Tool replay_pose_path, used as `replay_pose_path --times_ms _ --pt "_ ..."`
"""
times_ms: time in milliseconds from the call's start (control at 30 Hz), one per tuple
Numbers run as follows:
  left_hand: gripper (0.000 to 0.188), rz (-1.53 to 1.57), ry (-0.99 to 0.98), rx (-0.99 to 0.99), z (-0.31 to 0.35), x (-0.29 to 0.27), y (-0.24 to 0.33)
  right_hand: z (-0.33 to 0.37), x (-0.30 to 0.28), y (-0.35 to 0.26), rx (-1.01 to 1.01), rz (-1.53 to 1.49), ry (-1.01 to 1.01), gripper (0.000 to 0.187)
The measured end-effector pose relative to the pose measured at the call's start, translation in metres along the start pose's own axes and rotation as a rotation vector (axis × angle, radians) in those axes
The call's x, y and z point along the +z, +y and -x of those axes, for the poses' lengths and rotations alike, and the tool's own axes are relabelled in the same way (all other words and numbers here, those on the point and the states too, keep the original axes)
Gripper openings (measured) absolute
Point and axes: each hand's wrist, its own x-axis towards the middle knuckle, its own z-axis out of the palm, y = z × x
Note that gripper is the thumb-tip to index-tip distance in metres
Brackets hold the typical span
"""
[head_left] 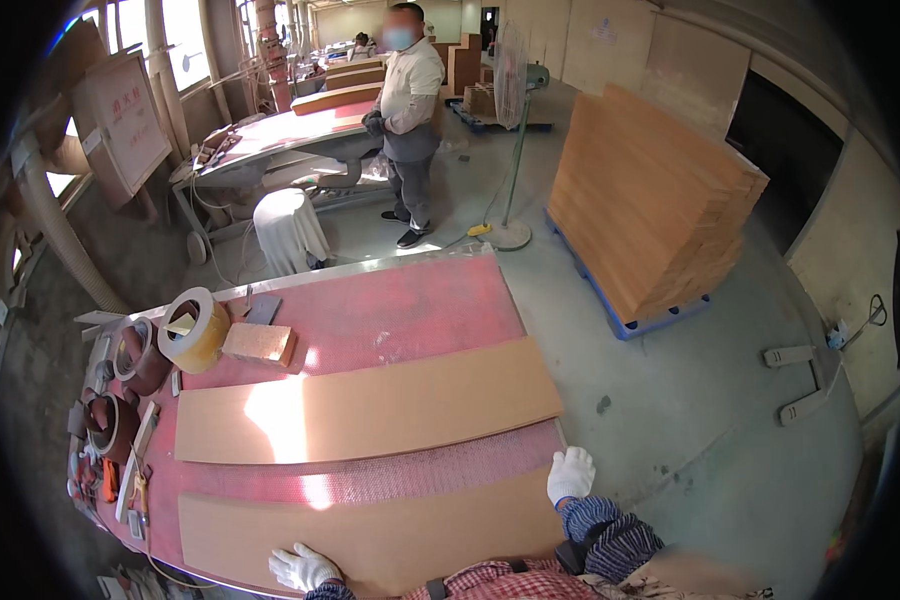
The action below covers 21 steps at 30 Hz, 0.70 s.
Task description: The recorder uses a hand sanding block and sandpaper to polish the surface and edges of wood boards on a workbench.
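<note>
My left hand (pixel 305 568), in a white knit glove, lies with spread fingers on the near flat brown board (pixel 400 535). Over that board's far right corner, my right hand (pixel 571 476), gloved the same way, is curled with its fingers bent; the fingertips are partly hidden. A second brown board (pixel 370 402) lies lengthwise beyond the near one, with a strip of the pink table top (pixel 420 318) between them. Sunlight falls in a bright patch on the far board. My arm hides part of the near board's right end.
Tape rolls (pixel 194 330), a brick-like block (pixel 260 343) and several hand tools crowd the table's left side. A masked person (pixel 408 95) stands by another table. A standing fan (pixel 511 80) and a tall board stack (pixel 650 195) on a blue pallet (pixel 625 326) stand beyond to the right.
</note>
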Motion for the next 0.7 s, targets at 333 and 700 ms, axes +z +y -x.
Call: replay_pose_path --times_ms 333,700 --pt "0.057 0.059 0.055 -0.054 0.007 0.027 0.008 -0.011 -0.005 0.005 0.037 0.079 -0.037 0.034" --pt "0.056 0.061 0.029 -0.039 0.006 0.028 0.002 -0.007 -0.004 0.010 0.047 0.088 -0.051 0.035"
